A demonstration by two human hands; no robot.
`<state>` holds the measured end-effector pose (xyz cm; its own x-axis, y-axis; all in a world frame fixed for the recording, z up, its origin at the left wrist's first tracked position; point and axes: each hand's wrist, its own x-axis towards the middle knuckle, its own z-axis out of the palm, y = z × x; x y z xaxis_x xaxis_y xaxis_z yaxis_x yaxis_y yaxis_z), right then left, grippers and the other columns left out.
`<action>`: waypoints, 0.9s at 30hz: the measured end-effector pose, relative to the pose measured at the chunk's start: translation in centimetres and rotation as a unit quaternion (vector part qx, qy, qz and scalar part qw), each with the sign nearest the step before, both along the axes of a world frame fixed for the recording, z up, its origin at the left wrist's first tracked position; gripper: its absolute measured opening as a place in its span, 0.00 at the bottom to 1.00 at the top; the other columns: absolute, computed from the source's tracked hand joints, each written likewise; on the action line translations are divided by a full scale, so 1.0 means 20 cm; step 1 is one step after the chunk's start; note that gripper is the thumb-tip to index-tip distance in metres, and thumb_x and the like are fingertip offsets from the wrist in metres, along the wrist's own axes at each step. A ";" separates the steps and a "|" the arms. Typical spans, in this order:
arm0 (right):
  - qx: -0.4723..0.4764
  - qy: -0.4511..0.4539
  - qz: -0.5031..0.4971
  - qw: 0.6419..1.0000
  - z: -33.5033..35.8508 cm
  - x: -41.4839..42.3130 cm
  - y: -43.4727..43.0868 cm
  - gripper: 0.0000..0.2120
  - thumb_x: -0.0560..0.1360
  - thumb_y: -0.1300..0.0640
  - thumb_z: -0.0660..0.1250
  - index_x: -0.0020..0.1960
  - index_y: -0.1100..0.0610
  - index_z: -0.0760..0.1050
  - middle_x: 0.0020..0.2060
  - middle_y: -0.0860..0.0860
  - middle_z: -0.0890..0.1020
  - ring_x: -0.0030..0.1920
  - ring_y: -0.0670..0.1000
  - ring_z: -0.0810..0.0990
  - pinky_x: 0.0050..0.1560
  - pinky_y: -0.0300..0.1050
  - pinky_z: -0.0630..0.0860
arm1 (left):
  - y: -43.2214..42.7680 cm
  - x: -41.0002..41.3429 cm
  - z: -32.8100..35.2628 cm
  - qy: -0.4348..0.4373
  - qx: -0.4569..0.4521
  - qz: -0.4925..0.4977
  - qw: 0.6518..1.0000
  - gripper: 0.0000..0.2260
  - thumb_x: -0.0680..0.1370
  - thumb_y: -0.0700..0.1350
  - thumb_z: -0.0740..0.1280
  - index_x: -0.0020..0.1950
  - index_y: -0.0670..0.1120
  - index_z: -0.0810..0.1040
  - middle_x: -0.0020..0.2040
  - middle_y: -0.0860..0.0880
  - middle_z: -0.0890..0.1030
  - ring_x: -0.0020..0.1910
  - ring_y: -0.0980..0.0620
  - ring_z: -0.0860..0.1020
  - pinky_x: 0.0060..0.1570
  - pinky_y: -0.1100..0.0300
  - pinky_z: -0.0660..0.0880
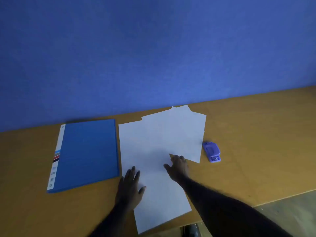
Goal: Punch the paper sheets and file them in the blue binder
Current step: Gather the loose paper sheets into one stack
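Fanned loosely mid-frame, the paper sheets (153,151) are light, floppy and slippery, so I'd square them by the edges; my left hand (130,185) lies flat, spread, my right hand (177,166) fingertips press, grasping nothing; the blue binder (87,154) sits closed, left

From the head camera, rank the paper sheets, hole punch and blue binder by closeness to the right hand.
1. Paper sheets: under the right hand, touching.
2. Hole punch: to its right, past the sheets' edge.
3. Blue binder: far left, closed, beyond the left hand.
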<state>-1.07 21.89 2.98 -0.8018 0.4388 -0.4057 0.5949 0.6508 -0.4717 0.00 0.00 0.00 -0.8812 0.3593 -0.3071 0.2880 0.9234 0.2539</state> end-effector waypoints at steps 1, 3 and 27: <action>-0.001 -0.001 -0.009 1.000 -0.01 -0.02 -0.02 0.27 0.72 0.42 0.69 0.65 0.56 0.71 0.62 0.54 0.74 0.62 0.56 0.74 0.63 0.52 0.73 | 0.01 0.01 0.00 0.005 -0.003 -0.001 1.000 0.33 0.79 0.61 0.56 0.79 0.50 0.50 0.79 0.49 0.41 0.78 0.48 0.44 0.75 0.47 0.47; 0.012 -0.020 -0.051 0.998 -0.03 -0.04 -0.08 0.32 0.71 0.39 0.70 0.68 0.56 0.69 0.64 0.54 0.72 0.65 0.57 0.71 0.65 0.53 0.69 | 0.02 0.02 0.00 0.014 -0.013 0.003 1.000 0.35 0.78 0.63 0.57 0.79 0.51 0.48 0.79 0.48 0.41 0.78 0.47 0.44 0.74 0.45 0.49; 0.032 -0.037 -0.126 0.991 -0.06 -0.12 -0.19 0.23 0.71 0.50 0.74 0.62 0.50 0.70 0.61 0.50 0.79 0.62 0.55 0.73 0.61 0.54 0.65 | 0.02 0.04 0.02 0.111 0.059 -0.002 0.992 0.35 0.63 0.57 0.78 0.67 0.45 0.77 0.70 0.42 0.73 0.66 0.39 0.74 0.59 0.37 0.73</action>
